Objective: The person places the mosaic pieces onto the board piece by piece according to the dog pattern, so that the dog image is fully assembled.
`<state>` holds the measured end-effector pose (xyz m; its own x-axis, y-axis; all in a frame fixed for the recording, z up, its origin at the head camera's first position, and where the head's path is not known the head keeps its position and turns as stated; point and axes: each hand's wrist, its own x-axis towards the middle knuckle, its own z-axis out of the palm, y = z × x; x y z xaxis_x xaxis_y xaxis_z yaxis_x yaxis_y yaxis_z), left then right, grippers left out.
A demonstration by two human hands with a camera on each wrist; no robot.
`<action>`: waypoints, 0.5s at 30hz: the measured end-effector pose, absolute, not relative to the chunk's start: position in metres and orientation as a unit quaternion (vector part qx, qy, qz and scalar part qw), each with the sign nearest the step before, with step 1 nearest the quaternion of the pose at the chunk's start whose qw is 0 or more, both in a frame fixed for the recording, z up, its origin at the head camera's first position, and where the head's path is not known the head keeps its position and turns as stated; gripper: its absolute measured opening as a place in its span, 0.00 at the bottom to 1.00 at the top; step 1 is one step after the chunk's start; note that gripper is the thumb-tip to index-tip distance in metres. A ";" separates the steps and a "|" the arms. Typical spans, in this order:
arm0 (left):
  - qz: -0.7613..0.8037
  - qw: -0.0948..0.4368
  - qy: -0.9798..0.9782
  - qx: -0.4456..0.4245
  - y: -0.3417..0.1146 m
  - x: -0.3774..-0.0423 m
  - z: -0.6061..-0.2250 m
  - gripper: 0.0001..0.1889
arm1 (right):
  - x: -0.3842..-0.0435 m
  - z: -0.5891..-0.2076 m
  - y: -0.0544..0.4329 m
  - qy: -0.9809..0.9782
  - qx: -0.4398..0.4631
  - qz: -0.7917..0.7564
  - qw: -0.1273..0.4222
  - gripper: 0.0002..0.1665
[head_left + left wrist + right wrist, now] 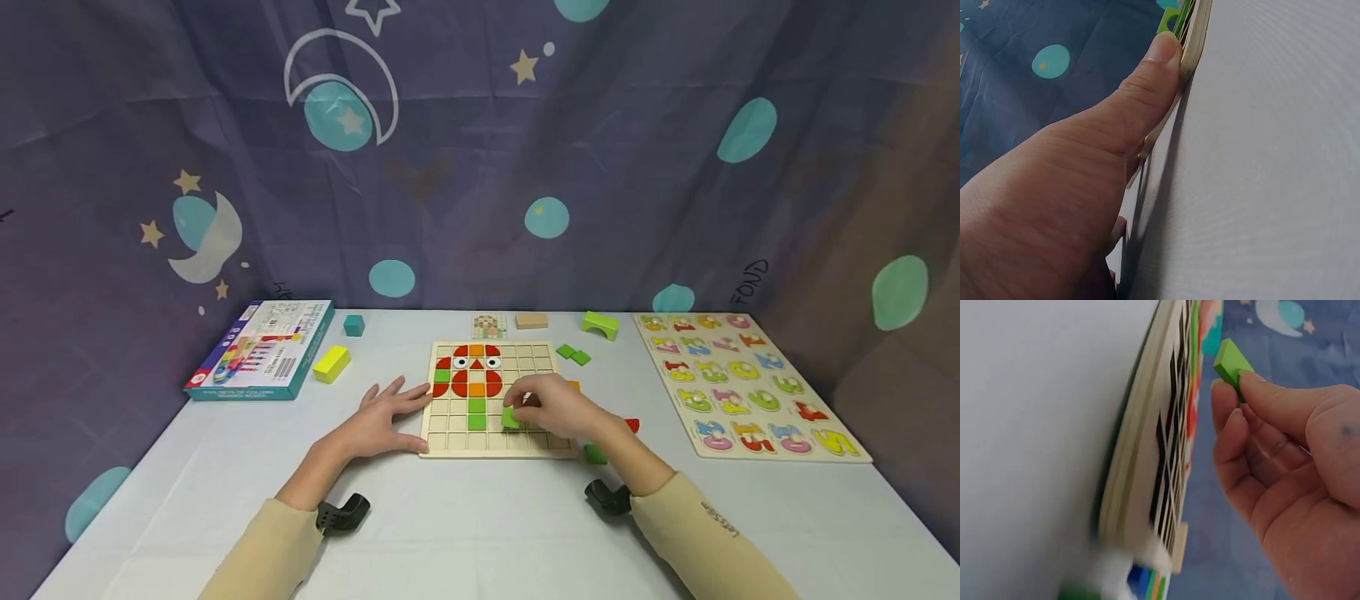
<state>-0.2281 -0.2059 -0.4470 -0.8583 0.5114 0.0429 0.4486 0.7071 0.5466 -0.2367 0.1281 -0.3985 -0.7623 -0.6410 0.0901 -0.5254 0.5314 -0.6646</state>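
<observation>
A wooden grid board (450, 443) lies on the table, partly filled with red, orange, green and eye-printed tiles. Two green square tiles (477, 413) form a column below the red shapes. My right hand (555, 407) pinches a green square tile (1233, 361) between thumb and fingers, above the board's lower middle cells. On the board's left edge rests my left hand (378, 421), fingers spread and straight. Its thumb (1147, 81) touches the board's side in the left wrist view.
Loose green tiles (573, 354), a red piece (632, 425) and another green tile (596, 454) lie right of the board. Behind it are a pattern card (489, 326) and blocks. A number puzzle (780, 446) stands right, a box (258, 350) left.
</observation>
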 end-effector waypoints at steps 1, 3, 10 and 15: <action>0.281 0.056 0.922 0.260 -0.206 -0.228 -0.447 0.47 | -0.237 -0.399 0.123 0.870 -0.340 -0.348 0.085 0.07; 0.281 0.058 0.922 0.259 -0.206 -0.228 -0.447 0.46 | -0.236 -0.398 0.114 0.868 -0.354 -0.338 0.087 0.06; 0.282 0.056 0.922 0.259 -0.206 -0.227 -0.446 0.46 | -0.235 -0.399 0.087 0.866 -0.392 -0.301 0.081 0.06; 0.283 0.058 0.921 0.261 -0.206 -0.228 -0.447 0.46 | -0.234 -0.403 0.078 0.870 -0.386 -0.288 0.103 0.05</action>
<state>-0.2281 -0.2059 -0.4470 -0.8567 0.5143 0.0406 0.4485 0.7036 0.5511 -0.2338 0.0783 -0.4031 -0.6810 -0.7309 0.0442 -0.6126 0.5356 -0.5812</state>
